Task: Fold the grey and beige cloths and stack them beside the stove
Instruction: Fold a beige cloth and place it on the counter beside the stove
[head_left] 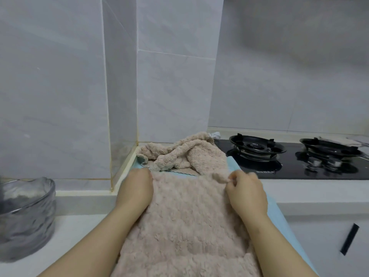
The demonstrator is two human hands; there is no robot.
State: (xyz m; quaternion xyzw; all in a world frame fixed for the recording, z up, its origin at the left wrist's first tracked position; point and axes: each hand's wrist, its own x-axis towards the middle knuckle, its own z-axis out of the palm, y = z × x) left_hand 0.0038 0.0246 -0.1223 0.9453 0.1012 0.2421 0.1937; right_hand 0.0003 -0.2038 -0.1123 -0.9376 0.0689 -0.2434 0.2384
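A beige cloth (185, 220) is spread at bottom centre on a light-blue mat (276, 211), its far right corner pinched by the right hand (246, 193); the left hand (135, 188)'s grip opposite cannot be told. A first fold seems begun: both corners must be drawn back evenly.

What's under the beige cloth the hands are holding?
A light blue cloth shows past the right and far edges of the beige cloth; the rest beneath is covered.

Fluffy beige cloth (185, 222) spread flat, crumpled beige cloths (179, 154) heaped just behind it, beside the stove (295, 170)
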